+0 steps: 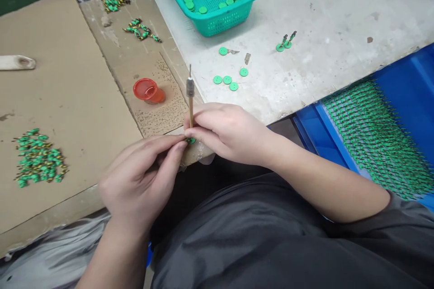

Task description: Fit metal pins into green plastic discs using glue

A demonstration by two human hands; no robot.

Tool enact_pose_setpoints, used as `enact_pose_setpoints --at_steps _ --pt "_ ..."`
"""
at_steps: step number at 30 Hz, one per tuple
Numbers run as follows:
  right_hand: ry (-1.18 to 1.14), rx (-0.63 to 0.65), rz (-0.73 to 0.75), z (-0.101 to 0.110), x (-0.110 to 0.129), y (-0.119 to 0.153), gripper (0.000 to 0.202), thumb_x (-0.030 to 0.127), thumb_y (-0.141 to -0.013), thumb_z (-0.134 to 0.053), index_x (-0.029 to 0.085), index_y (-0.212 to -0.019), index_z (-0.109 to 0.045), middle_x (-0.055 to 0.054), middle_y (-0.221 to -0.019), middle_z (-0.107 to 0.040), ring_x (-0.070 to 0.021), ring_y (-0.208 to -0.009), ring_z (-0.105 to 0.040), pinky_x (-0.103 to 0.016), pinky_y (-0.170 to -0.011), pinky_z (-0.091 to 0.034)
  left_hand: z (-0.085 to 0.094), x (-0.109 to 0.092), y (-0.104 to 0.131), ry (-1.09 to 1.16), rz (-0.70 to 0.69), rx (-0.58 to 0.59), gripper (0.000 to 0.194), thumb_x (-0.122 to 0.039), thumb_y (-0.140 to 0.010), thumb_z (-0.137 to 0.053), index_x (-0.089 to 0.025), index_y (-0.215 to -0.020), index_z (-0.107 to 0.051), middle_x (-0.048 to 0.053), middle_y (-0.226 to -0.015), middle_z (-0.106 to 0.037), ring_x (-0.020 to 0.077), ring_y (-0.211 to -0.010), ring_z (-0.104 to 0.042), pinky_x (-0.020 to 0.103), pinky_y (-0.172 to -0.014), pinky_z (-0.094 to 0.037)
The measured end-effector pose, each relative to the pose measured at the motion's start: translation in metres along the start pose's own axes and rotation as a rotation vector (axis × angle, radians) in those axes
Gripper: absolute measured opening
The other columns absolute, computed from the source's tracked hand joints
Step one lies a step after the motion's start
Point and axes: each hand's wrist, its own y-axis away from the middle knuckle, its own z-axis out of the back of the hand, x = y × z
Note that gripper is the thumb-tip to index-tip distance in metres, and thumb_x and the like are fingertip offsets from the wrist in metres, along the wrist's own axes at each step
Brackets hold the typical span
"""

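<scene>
My right hand [230,133] is closed around a thin wooden-handled tool [191,110], which stands upright with a grey collar and a fine metal tip pointing up. My left hand [142,171] pinches a small green piece [191,140] between thumb and forefinger at the table's front edge. The fingertips of both hands meet there and hide most of the piece. Beyond them lie several loose green discs [227,80] with small holes. Two small figures [287,41] stand upright on green discs farther right.
A red cup [149,91] sits on speckled cardboard. Small green figures lie in a near-left pile [42,158] and a far pile [114,1]. A teal basket [220,27] holds green discs. At right, a blue crate [334,133] contains rows of green figures. A white handle [16,62] lies at left.
</scene>
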Motion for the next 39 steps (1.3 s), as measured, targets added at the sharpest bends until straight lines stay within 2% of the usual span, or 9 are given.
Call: enact_pose_setpoints --at_steps 5,11,21,23,25,29,31,34,39 --pt "-0.026 0.002 0.005 -0.001 -0.003 -0.001 0.029 0.032 -0.122 -0.049 0.024 -0.100 -0.068 -0.006 -0.111 -0.081 -0.0220 -0.111 -0.077 -0.035 -0.102 -0.061 0.003 0.001 0.001 -0.026 0.019 0.000 0.028 -0.012 -0.095 -0.088 -0.031 -0.115 -0.089 -0.005 -0.107 -0.089 0.0093 -0.097 -0.083 0.018 -0.096 -0.060" --pt "-0.055 0.024 0.081 0.001 -0.002 -0.004 0.027 0.026 -0.121 -0.049 0.023 -0.105 -0.070 -0.006 -0.117 -0.080 -0.0204 -0.116 -0.076 -0.034 -0.107 -0.060 0.001 0.001 0.001 -0.043 0.026 -0.008 0.024 -0.017 -0.095 -0.088 -0.033 -0.113 -0.090 -0.003 -0.104 -0.089 0.0157 -0.092 -0.084 0.026 -0.089 -0.064" --pt "-0.033 0.098 0.031 0.003 0.001 -0.008 0.025 0.018 -0.120 -0.051 0.021 -0.105 -0.071 -0.004 -0.112 -0.077 -0.0180 -0.111 -0.072 -0.032 -0.104 -0.059 0.000 0.002 0.000 -0.029 0.039 -0.015 0.019 -0.018 -0.095 -0.087 -0.030 -0.109 -0.090 -0.002 -0.102 -0.089 0.0130 -0.093 -0.083 0.022 -0.091 -0.061" --pt "-0.068 0.056 -0.003 0.002 0.002 -0.005 0.026 0.020 -0.120 -0.052 0.021 -0.100 -0.070 -0.003 -0.110 -0.078 -0.0179 -0.110 -0.074 -0.032 -0.104 -0.059 -0.001 0.000 -0.001 0.018 0.120 -0.008 0.018 -0.020 -0.094 -0.088 -0.031 -0.107 -0.091 -0.001 -0.102 -0.089 0.0134 -0.094 -0.083 0.021 -0.091 -0.061" --pt "-0.133 -0.080 -0.067 0.001 0.003 0.003 0.025 0.028 -0.119 -0.057 0.020 -0.100 -0.070 -0.004 -0.107 -0.079 -0.0185 -0.106 -0.076 -0.032 -0.100 -0.061 0.003 -0.004 -0.002 0.111 0.252 -0.007 0.015 -0.023 -0.091 -0.090 -0.032 -0.103 -0.091 -0.001 -0.100 -0.089 0.0131 -0.091 -0.081 0.021 -0.088 -0.061" --pt "-0.364 -0.348 -0.254 0.002 0.009 0.024 0.020 0.037 -0.115 -0.067 0.018 -0.110 -0.071 -0.005 -0.101 -0.079 -0.0179 -0.091 -0.081 -0.030 -0.085 -0.066 0.026 -0.012 -0.006 0.321 0.464 0.000 0.004 -0.031 -0.094 -0.087 -0.028 -0.095 -0.089 0.000 -0.079 -0.082 0.0102 -0.061 -0.069 0.020 -0.060 -0.055" --pt "-0.339 -0.315 -0.282 0.004 0.011 0.032 0.016 0.033 -0.113 -0.068 0.018 -0.108 -0.073 -0.005 -0.098 -0.080 -0.0191 -0.090 -0.082 -0.031 -0.085 -0.066 0.043 -0.016 -0.010 0.431 0.523 0.048 0.016 -0.041 -0.096 -0.085 -0.025 -0.092 -0.087 0.000 -0.067 -0.074 0.0113 -0.050 -0.061 0.021 -0.047 -0.048" --pt "-0.180 -0.229 -0.241 0.006 0.013 0.037 0.012 0.026 -0.111 -0.069 0.019 -0.104 -0.077 -0.008 -0.100 -0.083 -0.0215 -0.095 -0.082 -0.033 -0.089 -0.065 0.063 -0.022 -0.018 0.643 0.618 0.142 0.032 -0.053 -0.090 -0.090 -0.021 -0.087 -0.085 0.002 -0.062 -0.068 0.0112 -0.049 -0.057 0.020 -0.044 -0.044" --pt "-0.184 -0.237 -0.201 0.003 0.012 0.035 0.014 0.023 -0.110 -0.068 0.022 -0.099 -0.077 -0.007 -0.098 -0.084 -0.0222 -0.093 -0.082 -0.034 -0.088 -0.065 0.074 -0.033 -0.028 0.886 0.738 0.248 0.046 -0.061 -0.079 -0.100 -0.018 -0.083 -0.084 0.002 -0.063 -0.065 0.0073 -0.051 -0.051 0.016 -0.047 -0.041"
